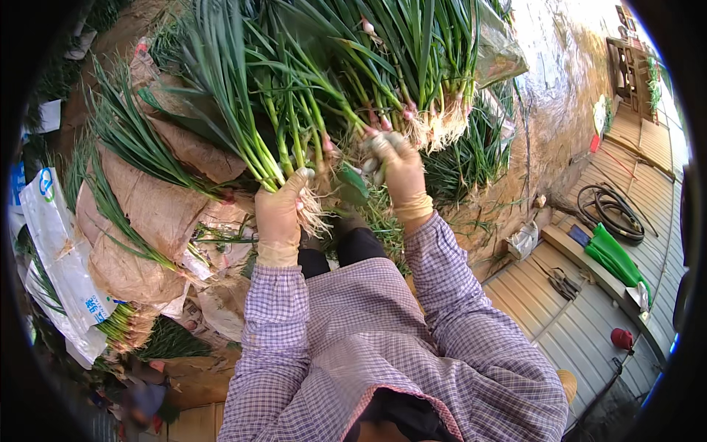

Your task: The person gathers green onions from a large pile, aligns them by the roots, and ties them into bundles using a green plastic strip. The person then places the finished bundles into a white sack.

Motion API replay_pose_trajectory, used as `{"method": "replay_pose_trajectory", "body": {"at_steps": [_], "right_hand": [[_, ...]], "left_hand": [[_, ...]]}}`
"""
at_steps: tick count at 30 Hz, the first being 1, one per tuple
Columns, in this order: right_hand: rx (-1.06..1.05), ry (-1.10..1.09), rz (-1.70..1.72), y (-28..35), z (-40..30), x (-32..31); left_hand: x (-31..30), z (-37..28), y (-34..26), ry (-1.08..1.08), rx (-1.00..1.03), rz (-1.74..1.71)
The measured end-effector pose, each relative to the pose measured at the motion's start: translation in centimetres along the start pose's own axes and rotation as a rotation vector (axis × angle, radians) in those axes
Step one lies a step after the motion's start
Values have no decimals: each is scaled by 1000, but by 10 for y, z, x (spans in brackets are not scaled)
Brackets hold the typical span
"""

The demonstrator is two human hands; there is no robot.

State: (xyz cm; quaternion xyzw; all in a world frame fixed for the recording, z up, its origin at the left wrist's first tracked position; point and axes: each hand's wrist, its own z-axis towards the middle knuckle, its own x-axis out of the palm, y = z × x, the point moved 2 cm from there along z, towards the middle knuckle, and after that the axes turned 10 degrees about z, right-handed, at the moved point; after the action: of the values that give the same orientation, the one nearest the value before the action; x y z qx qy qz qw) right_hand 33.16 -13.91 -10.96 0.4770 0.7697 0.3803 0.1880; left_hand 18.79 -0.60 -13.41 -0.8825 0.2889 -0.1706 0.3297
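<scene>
My left hand (281, 207), in a pale rubber glove, grips a bunch of green garlic or scallion-like plants (259, 157) near the white roots, with the leaves pointing up and away. To its right my right hand (395, 163), gloved too and slightly blurred, has its fingers curled at the reddish base of another plant (362, 126). Whether it grips that plant firmly is hard to tell. Just beyond my right hand lies a large heap of the same plants (436, 72), with pink bulb ends and pale roots towards me.
Brown sheets (149, 188) with loose plants are on the left, beside a white plastic bag (61, 248) and a rooted bundle (130, 326). Cut leaves litter the ground by my feet. To the right lie a coiled black hose (610, 212), green plastic (613, 254) and a red container (622, 338).
</scene>
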Motion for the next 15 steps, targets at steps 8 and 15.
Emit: {"method": "replay_pose_trajectory", "body": {"at_steps": [8, 15], "right_hand": [[364, 526, 208, -17, 16, 65], [179, 204, 385, -26, 10, 44]], "left_hand": [[-15, -36, 0, 194, -59, -89], [-58, -48, -4, 234, -32, -163]]}}
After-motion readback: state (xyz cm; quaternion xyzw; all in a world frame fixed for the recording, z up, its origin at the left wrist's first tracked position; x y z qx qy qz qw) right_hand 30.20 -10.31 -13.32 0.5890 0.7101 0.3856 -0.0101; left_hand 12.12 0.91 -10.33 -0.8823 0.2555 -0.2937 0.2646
